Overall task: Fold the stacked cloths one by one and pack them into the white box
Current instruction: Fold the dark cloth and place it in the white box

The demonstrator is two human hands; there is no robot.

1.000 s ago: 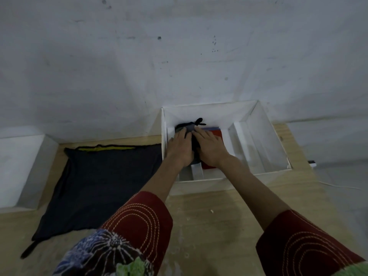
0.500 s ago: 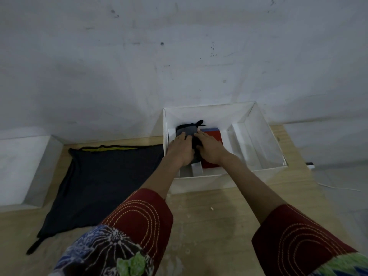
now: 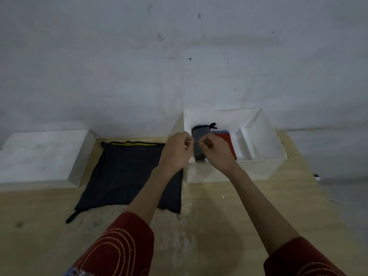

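Observation:
The white box (image 3: 239, 170) stands at the back right of the wooden table. In its left compartment lies a folded dark grey cloth (image 3: 199, 140) with a black loop at its far end, and a red cloth (image 3: 229, 142) lies beside it on the right. My left hand (image 3: 176, 151) and my right hand (image 3: 216, 153) hover just above the box's front left corner. Their fingers are curled and they hold nothing. The stack of cloths (image 3: 129, 172) lies flat to the left of the box, dark navy on top, with a yellow edge (image 3: 137, 144) showing at the back.
A white block or lid (image 3: 43, 154) sits at the table's left against the wall. The box's right compartment (image 3: 258, 142) holds only white dividers. The grey wall rises right behind the box. Bare wood (image 3: 219, 216) lies in front.
Both hands have lifted off the dark grey cloth in the box and drawn back toward me, and their fingers have curled. The cloth stays in the left compartment.

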